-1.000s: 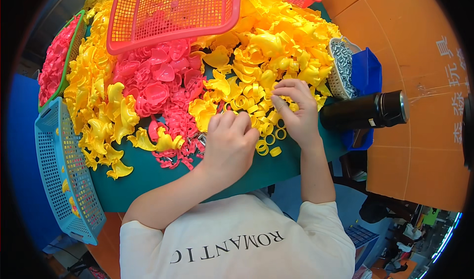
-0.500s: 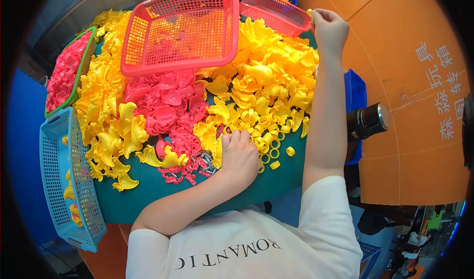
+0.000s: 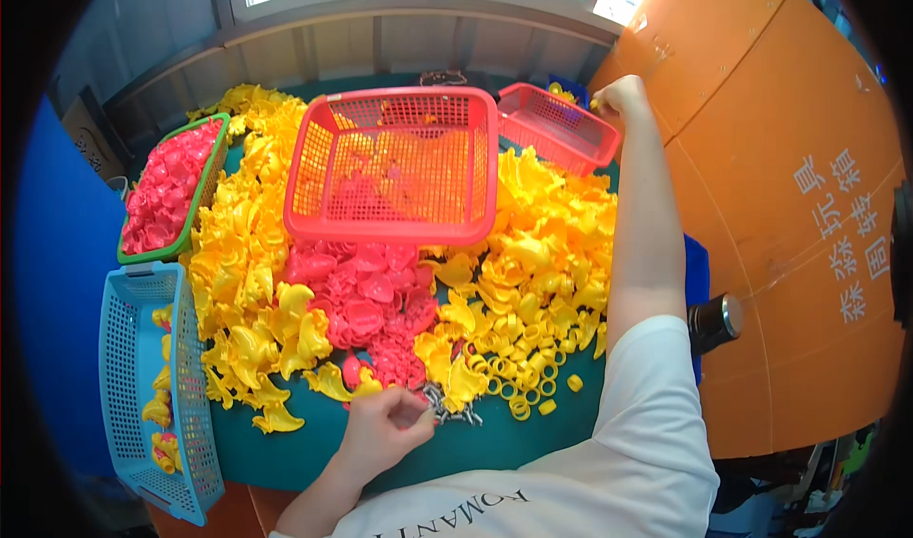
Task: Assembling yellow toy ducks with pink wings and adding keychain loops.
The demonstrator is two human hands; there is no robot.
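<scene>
My left hand [image 3: 385, 429] is closed in a pinch at the near edge of the piles, beside small silver metal pieces [image 3: 449, 403] and little pink parts [image 3: 395, 359]. Whatever its fingertips grip is hidden. Stretched out to the far right, my right hand [image 3: 620, 96] is closed with a small yellow piece [image 3: 596, 103] at its fingertips. It is beside a small blue container [image 3: 568, 94] of yellow bits. Yellow rings [image 3: 526, 383] and curved yellow shells [image 3: 542, 253] lie to the right of my left hand; pink cup-like shells [image 3: 366, 286] lie beyond it.
A large red mesh basket [image 3: 485, 181] sits over the piles, with a smaller pink-red basket [image 3: 609, 148] behind. At left are a green-rimmed basket [image 3: 211, 172] of pink shells and a light blue basket [image 3: 119, 348] holding yellow-pink assemblies. A dark cylinder [image 3: 713, 322] stands right, before an orange panel [image 3: 761, 205].
My left hand has moved left, from beside the yellow rings to the metal pieces. My right hand stays stretched out at the far right. The view has tilted up, bringing windows in.
</scene>
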